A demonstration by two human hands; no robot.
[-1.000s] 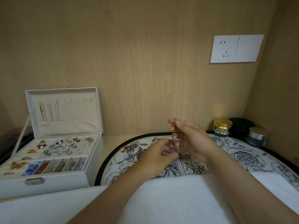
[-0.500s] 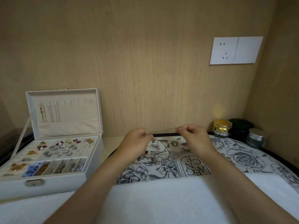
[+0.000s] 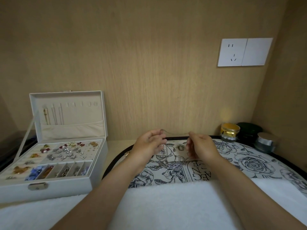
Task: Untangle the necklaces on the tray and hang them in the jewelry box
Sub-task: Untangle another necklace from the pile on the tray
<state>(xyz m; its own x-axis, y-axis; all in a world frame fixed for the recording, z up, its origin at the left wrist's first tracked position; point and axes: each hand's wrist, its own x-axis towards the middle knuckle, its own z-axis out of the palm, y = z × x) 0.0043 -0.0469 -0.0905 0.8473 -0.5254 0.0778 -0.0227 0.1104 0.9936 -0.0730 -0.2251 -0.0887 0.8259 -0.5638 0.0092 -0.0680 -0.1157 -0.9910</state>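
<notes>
One thin chain [image 3: 174, 132] stretches between my left hand [image 3: 147, 144] and right hand [image 3: 201, 146], each pinching it with curled fingers [image 3: 153, 135] above the tray [image 3: 252, 165].

A chain [image 3: 174, 132] runs between the left fingers [image 3: 155, 133] and the right fingers [image 3: 193, 136], which pinch its ends above the far rim of the tray [image 3: 249, 165]. Below the fingers and nearer, a tangle [image 3: 167, 164] lies on the tray between the wrists. A towel [image 3: 166, 205] covers the tray's near part, under the forearms. Well left of the left fingers, the box [image 3: 49, 190] sits on the counter [image 3: 119, 144], its lid [image 3: 69, 130] upright behind, hung chains [image 3: 54, 115] inside it. Right of the right fingers, jars [image 3: 230, 131] stand behind the tray. A socket [image 3: 232, 52] sits on the wall above them.
</notes>
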